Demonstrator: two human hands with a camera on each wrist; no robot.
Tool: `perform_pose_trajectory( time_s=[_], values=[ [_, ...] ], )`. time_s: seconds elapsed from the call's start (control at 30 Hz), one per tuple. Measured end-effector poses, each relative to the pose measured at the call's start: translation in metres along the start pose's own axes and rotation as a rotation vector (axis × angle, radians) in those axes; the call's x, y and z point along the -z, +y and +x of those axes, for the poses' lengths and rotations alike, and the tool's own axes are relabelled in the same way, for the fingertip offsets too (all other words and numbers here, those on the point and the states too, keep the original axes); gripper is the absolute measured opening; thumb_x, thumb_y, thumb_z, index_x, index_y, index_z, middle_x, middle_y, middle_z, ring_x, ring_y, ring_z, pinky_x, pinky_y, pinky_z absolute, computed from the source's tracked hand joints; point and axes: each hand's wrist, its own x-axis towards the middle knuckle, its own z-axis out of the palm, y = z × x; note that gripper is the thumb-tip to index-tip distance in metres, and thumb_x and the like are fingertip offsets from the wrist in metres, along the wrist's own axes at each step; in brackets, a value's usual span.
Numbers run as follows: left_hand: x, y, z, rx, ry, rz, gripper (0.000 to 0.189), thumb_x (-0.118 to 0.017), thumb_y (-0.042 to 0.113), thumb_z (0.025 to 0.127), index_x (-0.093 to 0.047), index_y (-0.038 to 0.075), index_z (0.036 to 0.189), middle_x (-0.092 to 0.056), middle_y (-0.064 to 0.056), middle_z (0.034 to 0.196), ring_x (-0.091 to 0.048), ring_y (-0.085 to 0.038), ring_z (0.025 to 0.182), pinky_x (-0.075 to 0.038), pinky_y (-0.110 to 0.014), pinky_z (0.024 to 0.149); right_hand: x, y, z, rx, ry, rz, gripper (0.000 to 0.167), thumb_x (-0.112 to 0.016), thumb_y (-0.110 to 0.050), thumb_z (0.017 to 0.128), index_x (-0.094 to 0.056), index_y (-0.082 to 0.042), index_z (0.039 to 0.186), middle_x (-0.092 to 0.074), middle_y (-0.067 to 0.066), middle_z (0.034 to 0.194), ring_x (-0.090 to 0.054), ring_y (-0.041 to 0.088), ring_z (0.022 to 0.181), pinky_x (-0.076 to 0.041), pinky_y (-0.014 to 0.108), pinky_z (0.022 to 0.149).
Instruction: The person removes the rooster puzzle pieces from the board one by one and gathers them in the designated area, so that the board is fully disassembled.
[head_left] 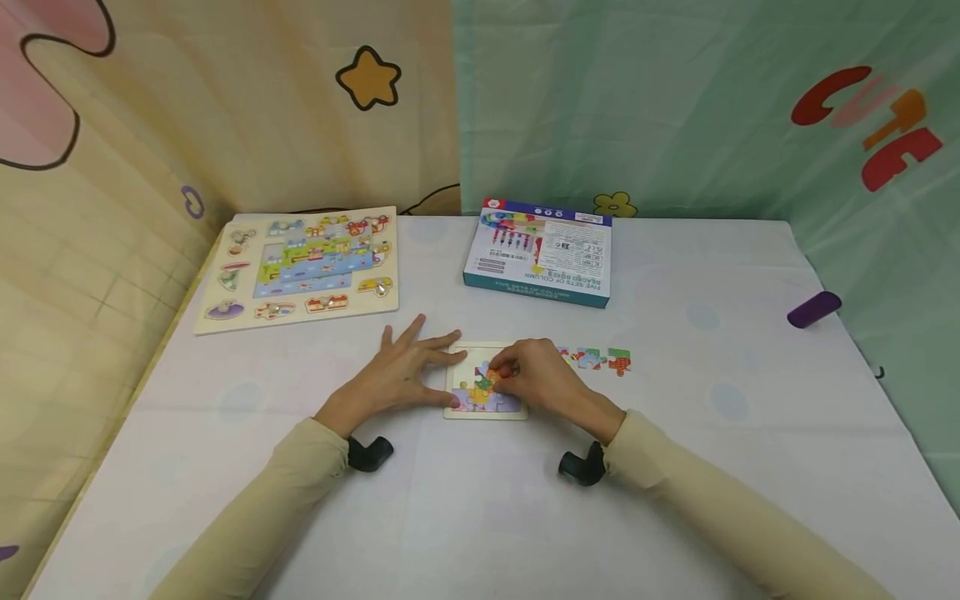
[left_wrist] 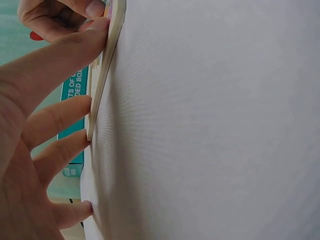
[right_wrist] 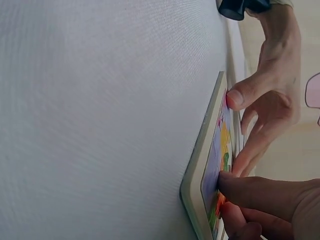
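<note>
A small square jigsaw tray (head_left: 486, 416) lies mid-table, its lower part filled with purple and yellow pieces. My left hand (head_left: 396, 373) is spread along its left side, thumb on the lower left corner and fingertips at the far left edge. Over the tray, the thumb and fingers of my right hand (head_left: 546, 379) pinch an orange jigsaw piece (head_left: 492, 377), mostly covered by the fingers. In the right wrist view the right thumb (right_wrist: 250, 192) lies low at the picture surface. Several loose jigsaw pieces (head_left: 589, 359) lie in a row just beyond the right hand.
A wooden knob puzzle board (head_left: 300, 321) stands at the back left, with picture sheets on it. At the back centre is a beaded-box carton (head_left: 536, 258). A purple cylinder (head_left: 813, 309) lies near the right edge. Black wrist mounts (head_left: 370, 454) sit below both hands.
</note>
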Motion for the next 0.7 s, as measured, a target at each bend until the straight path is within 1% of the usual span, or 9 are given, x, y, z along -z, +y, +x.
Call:
perform_pose_trajectory(
  time_s=[0.2,0.4,0.53,0.7],
  values=[
    [-0.0011,-0.0009,0.0002,0.001,0.001,-0.002,0.072,-0.083,0.051,0.072,-0.06,0.026,0.136,-0.039,0.005,0.154,-0.005,-0.044,0.148,0.0,-0.077,0.105,-0.0014,0.0001,-0.0004,-0.032,0.019,0.015,0.02,-0.081,-0.009,0.08,-0.077,-0.007,0.099,-0.065,-0.006,0.076,-0.056,0.011,0.073,-0.047,0.027,0.069],
    [-0.001,-0.0006,-0.0002,-0.001,0.005,0.001,0.072,-0.083,0.052,0.072,-0.06,0.026,0.136,-0.039,0.005,0.153,-0.006,-0.044,0.147,-0.001,-0.077,0.104,-0.0029,0.0015,-0.0015,-0.056,0.042,0.05,0.02,-0.082,-0.009,0.079,-0.077,-0.008,0.098,-0.065,-0.006,0.078,-0.056,0.012,0.073,-0.046,0.028,0.068],
    [-0.0013,-0.0008,-0.0003,-0.006,0.007,0.003,0.072,-0.083,0.052,0.072,-0.06,0.026,0.136,-0.04,0.005,0.153,-0.006,-0.045,0.147,-0.001,-0.077,0.104,-0.0041,0.0037,-0.0024,-0.039,0.063,0.065,0.016,-0.081,-0.011,0.08,-0.076,-0.009,0.096,-0.066,-0.005,0.079,-0.055,0.012,0.072,-0.047,0.027,0.067],
    [-0.0013,-0.0009,-0.0002,-0.009,0.013,-0.003,0.072,-0.084,0.051,0.072,-0.061,0.026,0.135,-0.04,0.005,0.153,-0.007,-0.045,0.147,-0.002,-0.078,0.104,-0.0052,0.0052,-0.0044,-0.004,0.101,0.083,0.01,-0.076,-0.016,0.087,-0.077,-0.01,0.095,-0.07,-0.005,0.082,-0.056,0.011,0.069,-0.048,0.027,0.064]
  ],
)
